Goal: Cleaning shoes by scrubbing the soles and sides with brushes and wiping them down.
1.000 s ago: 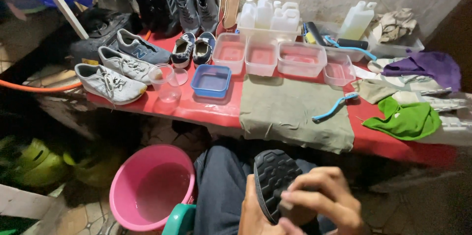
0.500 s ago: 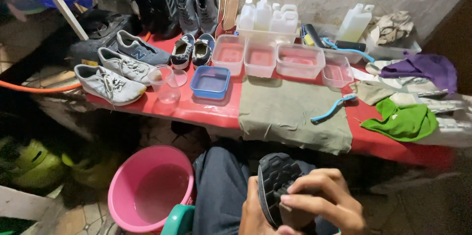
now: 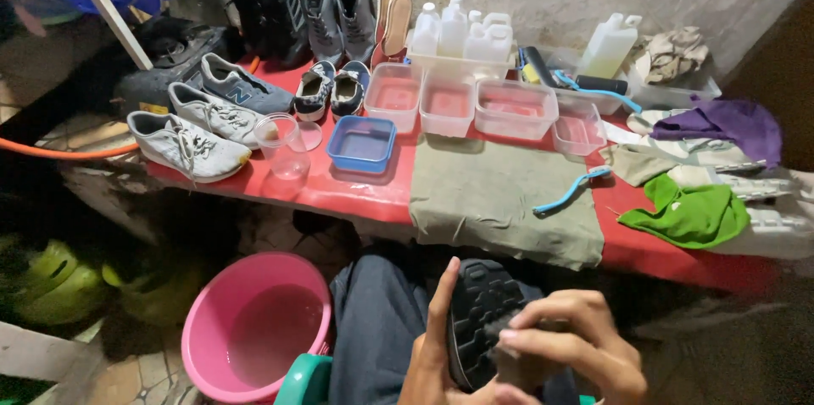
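Below the red bench (image 3: 339, 193), at lower centre, the left hand (image 3: 437, 346) gripped a black shoe (image 3: 479, 320) sole-up; the right hand (image 3: 564, 346) closed on a dark object against it.

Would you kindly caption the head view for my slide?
Left hand holds a black-soled shoe; right hand presses its sole, before a red bench.

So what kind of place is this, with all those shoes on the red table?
Probably a small shoe-cleaning workspace: rows of shoes along a red table, clear tubs and plastic bottles, a blue brush, and a pink basin of water on the floor.
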